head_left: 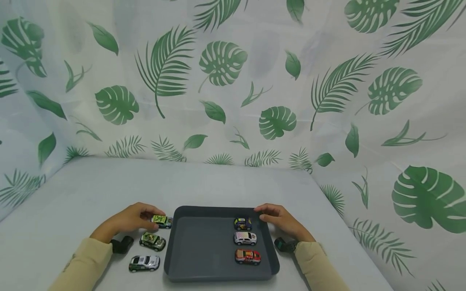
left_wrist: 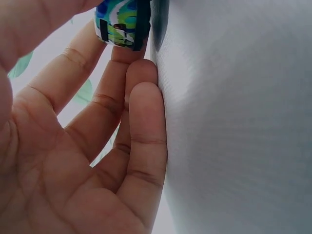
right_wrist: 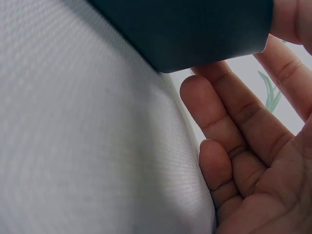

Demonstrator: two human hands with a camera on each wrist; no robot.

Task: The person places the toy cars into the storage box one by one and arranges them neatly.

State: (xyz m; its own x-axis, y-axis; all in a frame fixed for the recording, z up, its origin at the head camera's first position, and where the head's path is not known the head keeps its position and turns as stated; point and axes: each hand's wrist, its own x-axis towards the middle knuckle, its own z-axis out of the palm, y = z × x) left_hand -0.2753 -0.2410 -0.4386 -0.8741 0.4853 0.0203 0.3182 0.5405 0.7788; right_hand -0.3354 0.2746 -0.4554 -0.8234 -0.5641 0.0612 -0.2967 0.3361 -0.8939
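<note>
My left hand (head_left: 132,217) pinches a green and yellow toy car (head_left: 162,221) between thumb and fingers, just left of the grey tray. In the left wrist view the blue-green end of this toy car (left_wrist: 123,24) shows between the thumb and fingers, with the lower fingers resting along the white surface. At the tray's far right corner, my right hand (head_left: 282,220) holds the rim of the tray (head_left: 223,279). The right wrist view shows the dark tray wall (right_wrist: 209,34) between thumb and fingers.
Inside the tray, along its right side, stand a dark blue toy car (head_left: 242,224), a white one (head_left: 245,238) and a red one (head_left: 248,256). Left of the tray are a camouflage-green car (head_left: 152,241) and a white-and-green car (head_left: 144,263). A leaf-print cloth (head_left: 225,101) hangs behind.
</note>
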